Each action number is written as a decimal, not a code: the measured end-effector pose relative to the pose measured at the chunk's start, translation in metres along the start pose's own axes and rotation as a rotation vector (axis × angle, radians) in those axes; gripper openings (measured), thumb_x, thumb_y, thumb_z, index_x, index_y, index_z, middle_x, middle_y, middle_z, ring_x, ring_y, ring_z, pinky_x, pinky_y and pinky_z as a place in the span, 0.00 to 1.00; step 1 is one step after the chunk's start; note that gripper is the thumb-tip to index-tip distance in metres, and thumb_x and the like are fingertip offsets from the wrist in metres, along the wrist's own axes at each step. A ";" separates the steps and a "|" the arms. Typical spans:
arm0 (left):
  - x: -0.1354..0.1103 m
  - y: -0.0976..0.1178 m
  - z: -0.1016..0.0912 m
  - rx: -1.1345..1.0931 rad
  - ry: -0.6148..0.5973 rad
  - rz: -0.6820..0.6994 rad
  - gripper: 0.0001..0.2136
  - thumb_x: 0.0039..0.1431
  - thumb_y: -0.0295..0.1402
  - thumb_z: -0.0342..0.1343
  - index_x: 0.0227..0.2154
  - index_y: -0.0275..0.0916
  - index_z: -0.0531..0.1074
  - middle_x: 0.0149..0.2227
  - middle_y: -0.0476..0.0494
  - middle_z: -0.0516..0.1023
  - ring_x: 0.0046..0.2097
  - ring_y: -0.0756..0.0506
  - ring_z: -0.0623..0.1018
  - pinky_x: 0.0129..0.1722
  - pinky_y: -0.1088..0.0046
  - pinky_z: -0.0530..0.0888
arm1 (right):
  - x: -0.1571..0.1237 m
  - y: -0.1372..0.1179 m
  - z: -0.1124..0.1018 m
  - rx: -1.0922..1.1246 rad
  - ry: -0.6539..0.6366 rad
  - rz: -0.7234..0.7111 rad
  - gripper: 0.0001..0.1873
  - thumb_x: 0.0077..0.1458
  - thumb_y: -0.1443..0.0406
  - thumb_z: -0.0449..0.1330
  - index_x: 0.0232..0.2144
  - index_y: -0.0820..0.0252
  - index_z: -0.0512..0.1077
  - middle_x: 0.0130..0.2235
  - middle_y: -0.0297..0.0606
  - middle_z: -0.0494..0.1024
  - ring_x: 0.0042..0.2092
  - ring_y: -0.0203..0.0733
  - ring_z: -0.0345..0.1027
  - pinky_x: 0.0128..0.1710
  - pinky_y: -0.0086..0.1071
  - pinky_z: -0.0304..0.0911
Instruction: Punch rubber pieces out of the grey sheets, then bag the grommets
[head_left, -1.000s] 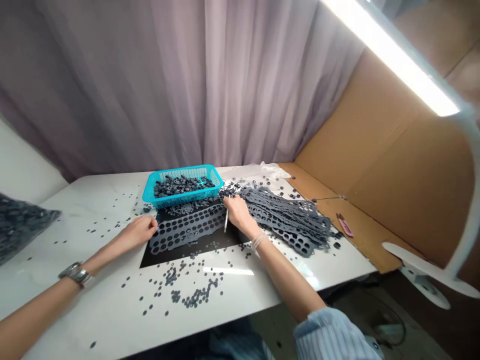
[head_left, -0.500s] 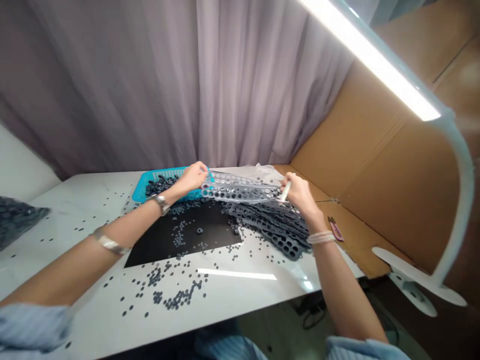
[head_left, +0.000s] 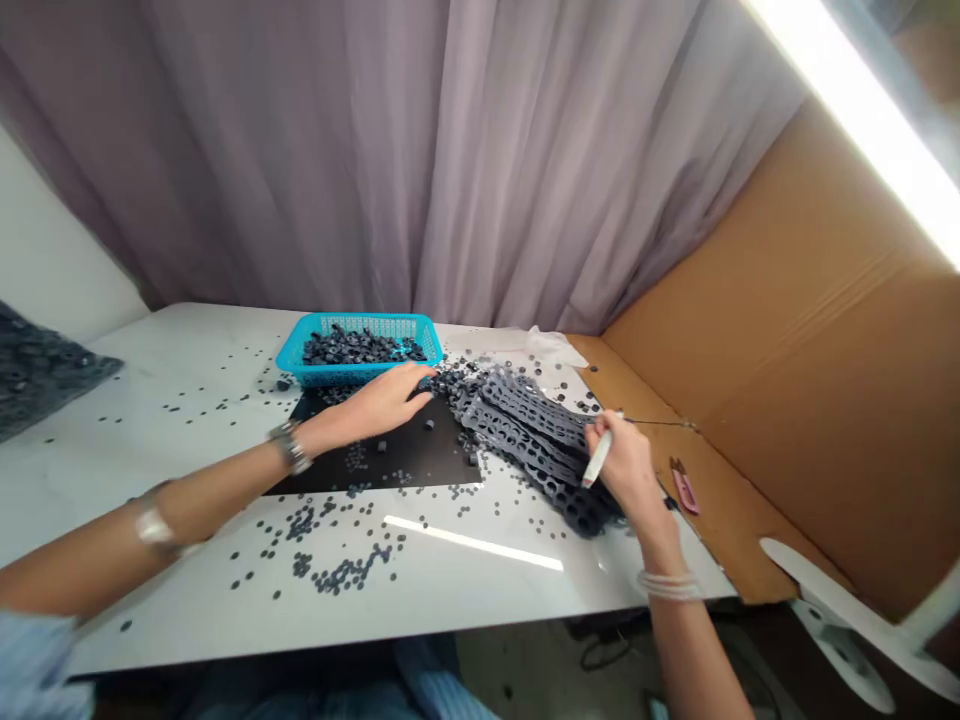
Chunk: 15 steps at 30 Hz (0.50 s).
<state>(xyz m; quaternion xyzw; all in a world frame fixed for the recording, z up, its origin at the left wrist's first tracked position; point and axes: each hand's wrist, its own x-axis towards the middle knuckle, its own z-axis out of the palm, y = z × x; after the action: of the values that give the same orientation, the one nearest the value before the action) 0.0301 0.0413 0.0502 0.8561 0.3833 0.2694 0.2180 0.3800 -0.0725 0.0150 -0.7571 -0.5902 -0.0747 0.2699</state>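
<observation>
My left hand [head_left: 386,398] lies flat with fingers stretched out over the black mat [head_left: 390,455], fingertips near the loose dark rings beside the teal basket [head_left: 357,358]. My right hand [head_left: 628,465] is closed round a slim white tool [head_left: 598,458] and rests on the right end of the pile of grey perforated rubber sheets [head_left: 529,430]. The basket holds many small dark rings [head_left: 352,346]. A few loose rings sit on the mat.
Small dark rings [head_left: 337,560] are scattered over the white table [head_left: 187,420]. A cardboard screen [head_left: 787,350] stands on the right with pink snips [head_left: 684,487] at its base. A lamp base [head_left: 847,610] is at the lower right, a dark bag [head_left: 37,370] at the far left.
Both hands lifted a perforated sheet off the mat, carried it right and laid it on the pile. The left hand has since come back over the mat; the right hand rests on the pile.
</observation>
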 end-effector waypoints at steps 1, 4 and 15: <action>-0.027 -0.010 -0.010 0.041 -0.013 -0.026 0.22 0.59 0.42 0.52 0.54 0.39 0.69 0.56 0.37 0.71 0.59 0.35 0.67 0.62 0.53 0.57 | -0.004 -0.021 0.005 0.076 -0.043 -0.106 0.09 0.58 0.64 0.52 0.26 0.56 0.60 0.26 0.36 0.68 0.30 0.41 0.61 0.31 0.32 0.52; -0.094 -0.045 -0.032 0.327 -0.057 -0.178 0.29 0.62 0.50 0.44 0.62 0.40 0.60 0.62 0.36 0.64 0.63 0.34 0.63 0.62 0.52 0.58 | -0.016 -0.097 0.019 0.213 -0.269 -0.425 0.06 0.61 0.66 0.51 0.29 0.57 0.61 0.31 0.38 0.71 0.34 0.42 0.64 0.34 0.31 0.55; -0.096 -0.112 -0.019 0.518 -0.071 -0.363 0.37 0.63 0.51 0.38 0.65 0.24 0.50 0.67 0.25 0.50 0.68 0.33 0.52 0.64 0.54 0.55 | -0.013 -0.250 0.103 0.211 -0.343 -0.681 0.08 0.55 0.75 0.53 0.30 0.57 0.62 0.32 0.34 0.70 0.35 0.39 0.61 0.30 0.28 0.53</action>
<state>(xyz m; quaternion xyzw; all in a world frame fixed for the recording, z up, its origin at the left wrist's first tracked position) -0.0959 0.0387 -0.0285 0.8096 0.5779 0.0896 0.0502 0.1217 0.0069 0.0025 -0.4879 -0.8484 0.0288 0.2034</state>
